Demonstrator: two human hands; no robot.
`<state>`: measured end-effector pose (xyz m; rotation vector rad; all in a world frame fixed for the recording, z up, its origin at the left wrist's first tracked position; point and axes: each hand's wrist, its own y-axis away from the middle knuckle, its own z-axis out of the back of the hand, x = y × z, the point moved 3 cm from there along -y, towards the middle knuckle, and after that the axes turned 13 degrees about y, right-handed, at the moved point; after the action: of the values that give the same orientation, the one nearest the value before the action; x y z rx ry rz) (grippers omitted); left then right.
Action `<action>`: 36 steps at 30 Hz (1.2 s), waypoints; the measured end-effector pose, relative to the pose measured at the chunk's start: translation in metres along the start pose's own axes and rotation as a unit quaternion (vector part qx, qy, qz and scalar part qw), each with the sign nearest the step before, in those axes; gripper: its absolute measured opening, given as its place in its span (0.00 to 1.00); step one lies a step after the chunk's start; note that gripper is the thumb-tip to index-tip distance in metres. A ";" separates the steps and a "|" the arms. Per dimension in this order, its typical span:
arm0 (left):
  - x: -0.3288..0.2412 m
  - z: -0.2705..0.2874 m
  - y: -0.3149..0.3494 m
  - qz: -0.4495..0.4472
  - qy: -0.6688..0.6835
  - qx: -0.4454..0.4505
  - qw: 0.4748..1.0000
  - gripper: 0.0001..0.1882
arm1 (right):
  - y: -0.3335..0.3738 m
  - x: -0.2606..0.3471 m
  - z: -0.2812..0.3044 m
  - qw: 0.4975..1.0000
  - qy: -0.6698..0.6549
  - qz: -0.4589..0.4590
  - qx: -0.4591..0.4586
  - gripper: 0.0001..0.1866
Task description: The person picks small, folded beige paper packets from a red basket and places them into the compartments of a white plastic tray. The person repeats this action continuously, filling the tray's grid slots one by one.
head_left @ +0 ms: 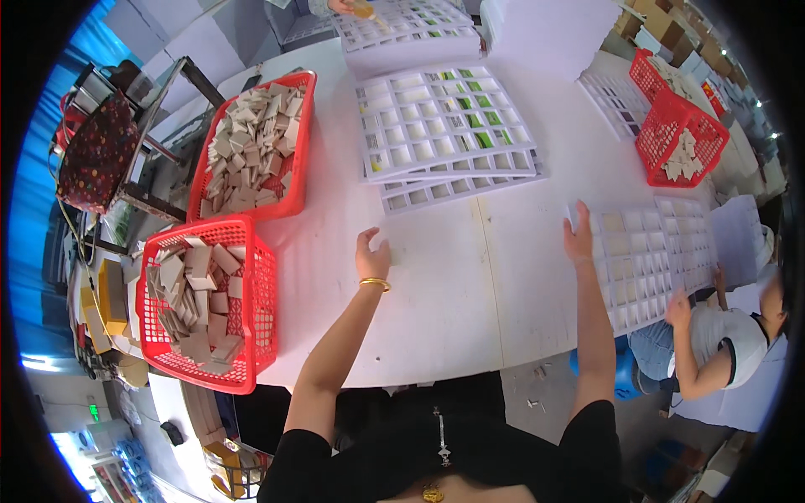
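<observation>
My left hand, with a gold bangle at the wrist, is over the white table. Its fingers are slightly curled and apart, and I see nothing held in it. My right hand is beside the left edge of a white grid tray; its fingers are stretched out and apart. I cannot tell whether it touches that edge. Beyond my hands is an uneven stack of white grid trays; the top one shows green printed patches in some cells.
Two red plastic baskets of small greyish board pieces, a near basket and a far basket, line the left side. More red baskets are at the far right. A co-worker sits at right; another person's hand shows at the far side.
</observation>
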<state>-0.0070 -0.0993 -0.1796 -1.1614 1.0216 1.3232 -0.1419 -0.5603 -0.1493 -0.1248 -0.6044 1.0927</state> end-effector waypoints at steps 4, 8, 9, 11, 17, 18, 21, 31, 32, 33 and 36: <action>0.010 0.003 -0.030 -0.013 0.020 0.031 0.999 0.20 | -0.058 0.002 -0.077 0.973 -0.134 -0.180 0.061 0.36; 0.029 -0.006 -0.046 0.029 0.078 0.083 0.993 0.23 | -0.091 0.016 -0.110 0.943 -0.073 -0.303 0.119 0.38; 0.034 -0.004 -0.046 0.051 0.098 0.089 0.990 0.23 | -0.091 0.028 -0.108 0.936 -0.016 -0.317 0.152 0.38; 0.025 -0.001 -0.043 0.040 0.103 0.110 0.988 0.24 | -0.087 0.040 -0.099 0.940 -0.028 -0.309 0.142 0.37; 0.025 0.019 -0.038 0.006 0.111 0.088 0.990 0.22 | -0.029 -0.005 -0.112 0.955 -0.172 -0.240 0.033 0.29; 0.020 0.032 -0.028 0.003 0.091 0.087 0.992 0.22 | -0.011 -0.003 -0.108 0.950 -0.188 -0.246 0.026 0.27; 0.032 0.080 0.008 0.013 0.065 0.072 0.995 0.21 | 0.057 0.011 -0.078 0.934 -0.243 -0.261 0.039 0.20; 0.038 0.240 0.210 0.250 0.149 0.052 0.955 0.12 | 0.239 0.070 0.082 0.887 -0.158 -0.347 0.261 0.18; 0.035 0.247 0.220 0.266 0.142 0.058 0.952 0.11 | 0.243 0.073 0.091 0.879 -0.154 -0.346 0.291 0.18; 0.034 0.252 0.227 0.270 0.153 0.066 0.948 0.11 | 0.244 0.075 0.098 0.870 -0.151 -0.342 0.323 0.18; 0.027 0.261 0.234 0.289 0.155 0.134 0.935 0.10 | 0.249 0.038 0.096 0.956 0.035 -0.200 0.211 0.17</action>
<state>-0.2625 0.1421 -0.1725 -0.9051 1.8173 1.4037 -0.3775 -0.4291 -0.1498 0.3187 -0.3021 0.7970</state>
